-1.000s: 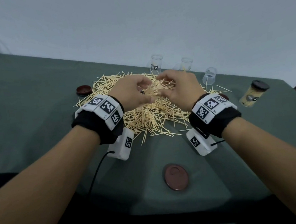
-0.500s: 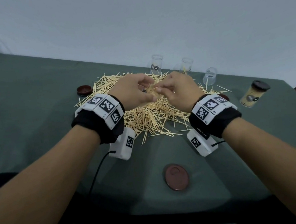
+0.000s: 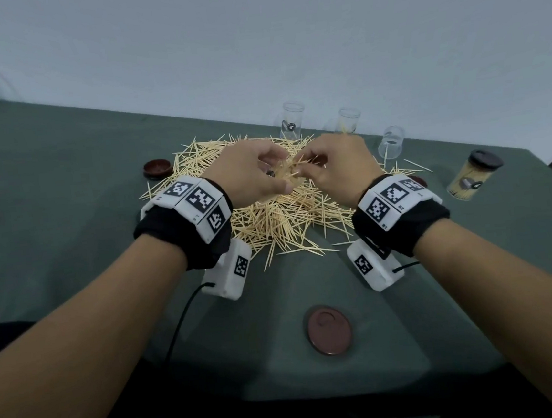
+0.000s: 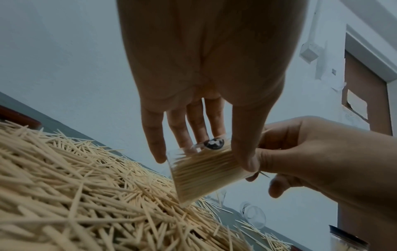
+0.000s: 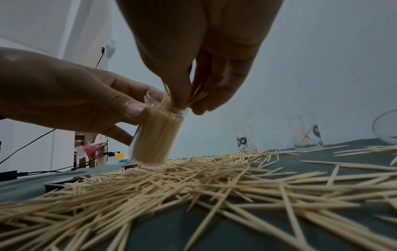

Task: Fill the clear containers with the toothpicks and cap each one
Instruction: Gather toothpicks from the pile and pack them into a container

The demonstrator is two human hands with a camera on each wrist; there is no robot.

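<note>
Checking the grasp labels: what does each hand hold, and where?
Left hand grips the clear container near its rim; right hand pinches toothpicks at its mouth.

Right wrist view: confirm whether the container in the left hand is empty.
No, the container gripped by the left hand is packed with toothpicks.

Black wristbands [image 3: 183,238] carry white marker-printed blocks [image 3: 200,206], with a black cable [image 3: 180,319] trailing.

The left hand [image 4: 206,81] grips a clear container [image 4: 206,173] packed with toothpicks, thumb on one side, fingers [image 4: 152,135] behind. The container tilts, its base touching the toothpick pile [image 4: 86,195]. The right hand [image 4: 322,159] pinches toothpicks at the container's mouth. Beyond the container lies an empty cup [image 4: 254,215] on its side.
</note>
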